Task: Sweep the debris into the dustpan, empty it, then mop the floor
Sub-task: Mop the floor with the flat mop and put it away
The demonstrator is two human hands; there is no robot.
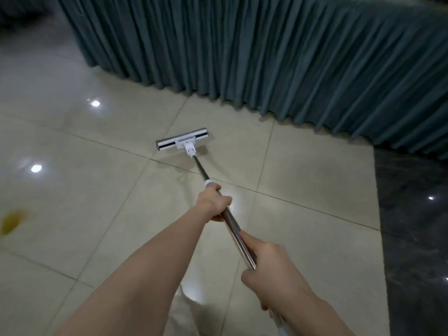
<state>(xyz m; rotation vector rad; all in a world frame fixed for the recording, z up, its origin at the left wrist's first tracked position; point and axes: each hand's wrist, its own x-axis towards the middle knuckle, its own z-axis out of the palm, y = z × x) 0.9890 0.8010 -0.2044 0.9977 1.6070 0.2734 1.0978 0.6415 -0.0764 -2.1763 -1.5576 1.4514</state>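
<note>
Nearest the camera, the metal mop handle (238,235) is gripped by the right hand (271,270), whose fingers are wrapped fully round the shaft so that no gap is left; the thumb is laid along the upper side of the pole. Below this hand the handle is carried on toward the bottom edge of the picture, where it is hidden behind the forearm.

Further up the shaft, well apart from the first grip, the left hand (213,202) is closed tightly round the same handle, just below a pale collar (208,183) on the pole. Both forearms are bare.

Beyond the left hand the shaft is seen to slope down and away to the flat mop head (182,142), which is laid on the glossy beige tiled floor (84,190) with its long side crosswise to the pole. The head is set far ahead of both grips, near the hem of a pleated teal curtain (266,49) but apart from it.

A yellowish smear (12,220) is seen on the tiles at far left, and a dark polished strip (412,226) borders the tiles at right.
</note>
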